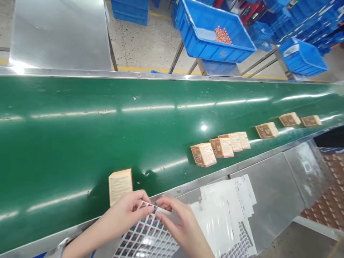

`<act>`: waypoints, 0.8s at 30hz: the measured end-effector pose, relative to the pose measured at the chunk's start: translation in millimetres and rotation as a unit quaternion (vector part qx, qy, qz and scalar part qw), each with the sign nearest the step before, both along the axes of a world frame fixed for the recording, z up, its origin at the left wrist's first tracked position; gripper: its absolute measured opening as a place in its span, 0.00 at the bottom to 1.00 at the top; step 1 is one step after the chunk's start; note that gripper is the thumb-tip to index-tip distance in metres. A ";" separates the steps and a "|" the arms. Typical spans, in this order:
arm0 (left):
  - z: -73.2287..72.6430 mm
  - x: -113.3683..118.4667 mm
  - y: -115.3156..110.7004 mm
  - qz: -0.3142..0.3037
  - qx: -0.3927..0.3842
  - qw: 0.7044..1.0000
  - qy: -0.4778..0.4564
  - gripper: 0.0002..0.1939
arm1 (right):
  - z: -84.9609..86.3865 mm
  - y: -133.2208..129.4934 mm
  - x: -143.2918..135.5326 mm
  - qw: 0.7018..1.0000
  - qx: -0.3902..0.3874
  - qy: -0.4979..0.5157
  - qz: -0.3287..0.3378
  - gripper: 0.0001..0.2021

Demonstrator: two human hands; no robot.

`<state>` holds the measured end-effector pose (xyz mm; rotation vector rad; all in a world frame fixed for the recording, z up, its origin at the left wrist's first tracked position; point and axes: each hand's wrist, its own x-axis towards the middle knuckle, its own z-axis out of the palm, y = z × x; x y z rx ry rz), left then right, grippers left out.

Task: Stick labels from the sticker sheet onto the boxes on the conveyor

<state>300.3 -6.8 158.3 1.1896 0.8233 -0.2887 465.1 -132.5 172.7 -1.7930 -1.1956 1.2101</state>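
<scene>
A sheet of small dark square stickers [147, 240] is held up at the near edge of the belt. My left hand [131, 208] pinches its top edge between thumb and fingers. Close beside it, my right hand [177, 219] has its thumb and fingers closed on the sheet's upper right part, where a bare white strip shows. Whether a single sticker is between the fingertips I cannot make out. Just beyond my left hand, a cream-coloured carton [120, 184] with printed text lies on the belt, its lower end partly hidden by the hand.
Several brown-and-cream cartons [205, 154] lie along the green conveyor belt [80, 139] to the right. White backing sheets [215, 225] cover part of the metal ledge [268, 179]. Across the belt stand a blue crate [215, 50] holding small orange items and a metal table [59, 36].
</scene>
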 end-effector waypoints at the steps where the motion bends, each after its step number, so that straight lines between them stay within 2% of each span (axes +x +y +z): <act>1: -0.1 -7.9 -1.0 0.008 -0.019 1.000 0.000 0.18 | -2.5 -0.1 -6.3 1.000 0.011 -0.010 0.003 0.07; 3: -1.0 -20.2 -4.1 0.025 -0.039 0.999 -0.001 0.20 | -6.5 2.6 -16.5 0.999 0.037 -0.030 0.016 0.05; 6: -2.0 -30.0 -10.7 0.056 -0.026 0.998 0.005 0.22 | -8.2 8.6 -31.2 0.989 0.108 -0.102 0.022 0.05; 11: -3.2 -33.9 -17.3 0.097 0.000 0.995 0.017 0.21 | -7.3 10.2 -52.1 0.944 0.226 -0.241 -0.007 0.08; 13: -5.1 -37.2 -17.5 0.108 0.018 0.994 0.027 0.19 | -10.4 8.4 -54.4 0.947 0.231 -0.220 -0.025 0.09; 15: -8.0 -42.6 -18.4 0.101 0.040 0.994 0.032 0.17 | -19.6 7.7 -52.7 0.969 0.175 -0.156 -0.074 0.07; 17: -12.1 -48.2 -21.2 0.074 0.053 0.996 0.017 0.15 | -35.9 10.0 -48.9 0.981 0.090 -0.078 -0.154 0.04; 20: -20.7 -51.9 -28.3 -0.034 0.124 0.991 -0.034 0.10 | -65.0 18.4 -44.0 0.964 0.013 0.036 -0.265 0.12; 22: -27.5 -50.0 -32.9 -0.112 0.210 0.970 -0.046 0.09 | -79.3 24.6 -42.7 0.951 0.000 0.084 -0.296 0.15; 24: -33.9 -45.8 -36.0 -0.146 0.269 0.951 -0.040 0.09 | -86.5 29.1 -42.5 0.948 -0.003 0.093 -0.303 0.16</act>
